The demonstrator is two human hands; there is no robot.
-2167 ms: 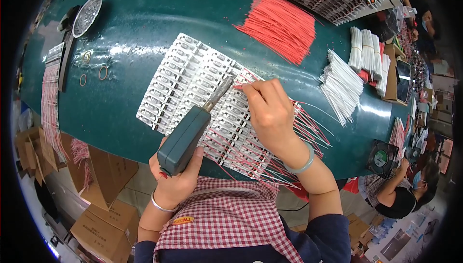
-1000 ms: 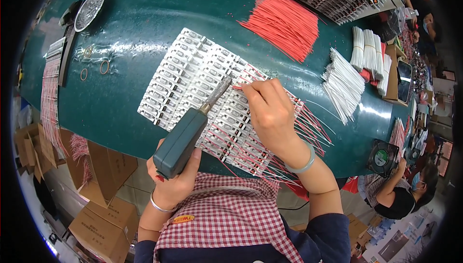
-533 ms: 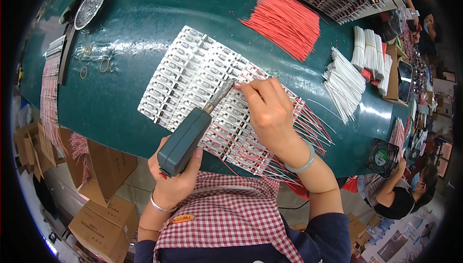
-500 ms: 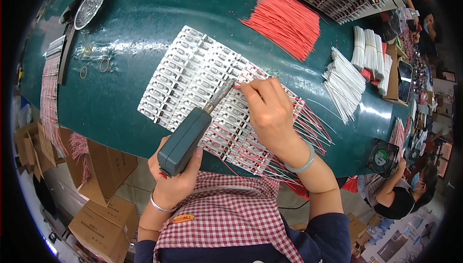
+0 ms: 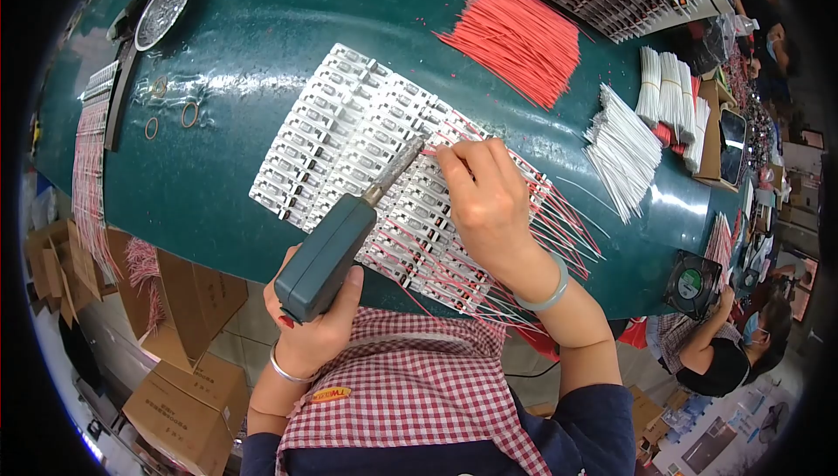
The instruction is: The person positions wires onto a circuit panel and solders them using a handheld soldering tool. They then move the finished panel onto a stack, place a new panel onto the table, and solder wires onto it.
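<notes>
A dark green soldering gun is in my left hand, whose fingers wrap its body. Its metal tip points up and right over a panel of white parts, set in rows on the table. Close by that tip, my right hand pinches a thin red wire by its end. Red and white wires fan out from the right part of the panel, partly under my right forearm. Whether the tip touches the panel is hard to see.
Beyond the panel lie a pile of red wires and a pile of white wires. A metal bowl and rubber bands are at left. A small black fan stands near a co-worker at right. Cardboard boxes sit below.
The soldering gun and my left hand have shifted slightly left, and the tip has moved a little up and left. My right hand stays nearly in place, still pinching the red wire.
</notes>
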